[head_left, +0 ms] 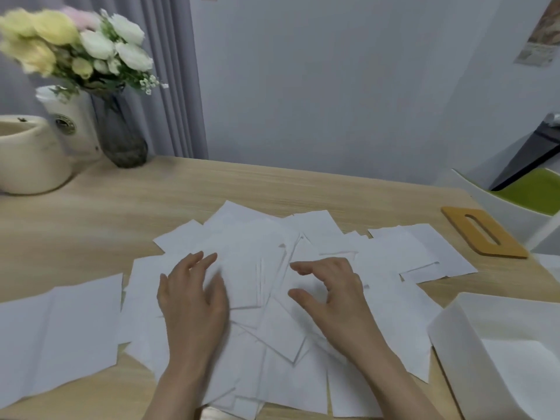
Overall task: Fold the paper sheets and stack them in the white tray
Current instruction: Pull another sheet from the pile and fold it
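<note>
Grey walls and a drawn curtain back a pale wooden counter [272, 189] strewn with loose paper sheets [272, 283], the pile spread wide, apparently so single sheets can be picked off the top. Over the middle of the pile, a person's left hand [194, 295] lies with fingers straight and relaxed on the paper, gripping nothing and seemingly pinning the heap so it does not slide. Just right of it, the right hand [330, 289] hovers low over the pile with fingers bent like a claw, thumb apart from them; nothing is pinched between them, and it looks poised to lift one sheet. Left of the pile lies a larger creased sheet [60, 328]. Right of the pile, at the counter's near corner, stands the white tray [448, 338], with what appears to be one folded sheet inside, close enough for an easy drop. Beyond the pile to the left, a vase of flowers [121, 131] and a cream pot [27, 153] sit well apart from the work.
</note>
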A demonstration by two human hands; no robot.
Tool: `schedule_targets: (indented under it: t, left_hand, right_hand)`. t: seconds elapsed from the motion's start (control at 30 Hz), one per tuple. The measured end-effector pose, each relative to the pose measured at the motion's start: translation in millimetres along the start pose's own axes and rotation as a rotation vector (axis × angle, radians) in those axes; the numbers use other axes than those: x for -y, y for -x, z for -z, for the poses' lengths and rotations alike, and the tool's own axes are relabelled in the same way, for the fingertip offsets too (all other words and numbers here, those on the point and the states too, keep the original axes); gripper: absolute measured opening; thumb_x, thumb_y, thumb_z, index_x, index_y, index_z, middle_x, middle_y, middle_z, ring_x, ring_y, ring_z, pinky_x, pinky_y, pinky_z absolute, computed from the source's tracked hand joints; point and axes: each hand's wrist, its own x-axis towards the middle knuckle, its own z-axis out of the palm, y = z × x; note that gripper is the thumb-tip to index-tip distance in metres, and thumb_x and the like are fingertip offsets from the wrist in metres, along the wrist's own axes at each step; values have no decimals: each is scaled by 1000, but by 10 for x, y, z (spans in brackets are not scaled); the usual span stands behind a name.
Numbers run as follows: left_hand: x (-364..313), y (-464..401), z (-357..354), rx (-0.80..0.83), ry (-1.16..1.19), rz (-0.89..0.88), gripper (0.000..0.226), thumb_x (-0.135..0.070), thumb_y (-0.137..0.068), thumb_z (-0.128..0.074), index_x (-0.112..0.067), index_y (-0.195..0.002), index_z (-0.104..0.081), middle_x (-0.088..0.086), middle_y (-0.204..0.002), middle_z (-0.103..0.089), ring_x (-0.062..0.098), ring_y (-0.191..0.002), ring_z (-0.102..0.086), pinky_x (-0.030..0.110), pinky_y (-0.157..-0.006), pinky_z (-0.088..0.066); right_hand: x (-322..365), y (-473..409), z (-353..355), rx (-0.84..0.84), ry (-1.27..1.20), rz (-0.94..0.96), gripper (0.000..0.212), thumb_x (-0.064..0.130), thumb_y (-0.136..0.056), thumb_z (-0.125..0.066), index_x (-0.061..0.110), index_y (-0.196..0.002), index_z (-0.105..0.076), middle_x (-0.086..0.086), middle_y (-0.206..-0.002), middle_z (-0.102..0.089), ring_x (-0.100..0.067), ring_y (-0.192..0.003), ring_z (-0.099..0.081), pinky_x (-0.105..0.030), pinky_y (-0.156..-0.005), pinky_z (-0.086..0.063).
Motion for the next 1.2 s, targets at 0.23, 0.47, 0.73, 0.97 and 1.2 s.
schedule_targets:
  t: [0.23,0.47,0.73,0.97,1.2]
  left_hand:
    - [74,32,-43,9,32,-14,42,-26,-84,-45,-19,-121,-63,-1,-127,-57,9,-125,-40,52,-117,-18]
    - [81,33,-51,-10,59,8,46,-34,-83,-38,-21,-117,-66,-6,-122,-58,7,-121,-43,58,-109,-30]
    - [87,29,-60,-3,61,4,43,-32,-82,-38,-21,-113,-66,-6,-119,-59,8,-117,-46,60,-105,-34]
    - [82,33,-59,-2,53,2,45,-32,-83,-37,-21,-117,-65,-6,-122,-58,9,-120,-45,56,-109,-31]
    - [100,55,-67,22,50,-5,49,-38,-85,-38,-22,-126,-59,-6,-128,-55,9,-126,-41,43,-117,-18]
  right_hand:
    - [123,-478,-416,98,4,10,46,29,-86,-68,33,-129,-53,17,-122,-54,-5,-124,-33,-25,-95,-23]
    - [173,-718,-668,264,176,21,61,41,-85,-64,30,-140,-40,10,-127,-50,-11,-127,-28,-28,-96,-16]
    - [253,-745,-712,151,296,53,25,33,-91,-54,28,-114,-63,9,-103,-61,-14,-106,-41,-30,-86,-23]
    - [257,-607,-540,52,-1,-183,24,21,-92,-53,32,-104,-72,18,-70,-57,-7,-88,-56,-26,-75,-44]
    - [100,-240,-277,-134,-294,-442,16,21,-85,-62,32,-83,-74,13,-74,-70,-5,-74,-64,-32,-74,-51]
